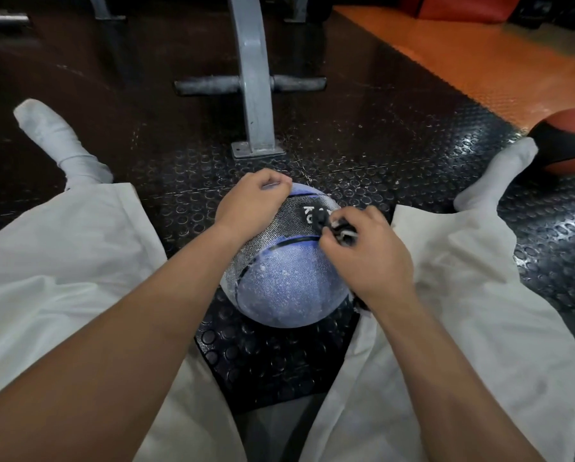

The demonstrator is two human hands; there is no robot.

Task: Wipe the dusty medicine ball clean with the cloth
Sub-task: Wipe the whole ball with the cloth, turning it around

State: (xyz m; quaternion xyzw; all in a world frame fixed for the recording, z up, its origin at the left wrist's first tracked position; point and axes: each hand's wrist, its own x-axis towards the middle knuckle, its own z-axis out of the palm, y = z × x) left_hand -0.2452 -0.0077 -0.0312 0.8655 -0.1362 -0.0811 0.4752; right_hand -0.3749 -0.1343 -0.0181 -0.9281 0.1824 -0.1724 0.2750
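**A:** Where is the ball?

**B:** The medicine ball [279,288] sits on the studded rubber mat [272,368], between the person's spread legs. Its near blue face is speckled with white dust.

**A:** How will it handle?

**B:** Heavy and firm, I'd judge, with a grainy skin that isn't slippery. Being round, it may roll under a wiping push, so brace it on the side opposite the cloth.

**A:** And the hands?

**B:** The right hand [369,258] pinches the dark cloth [337,228], bunched, against the ball's upper right by the label. The left hand [249,208] rests on the far-left top, fingers curled in, with nothing visible inside them.

**A:** Beyond that?

**B:** A grey steel post [256,95] is bolted down just past the ball. A red ball [569,141] lies far right.
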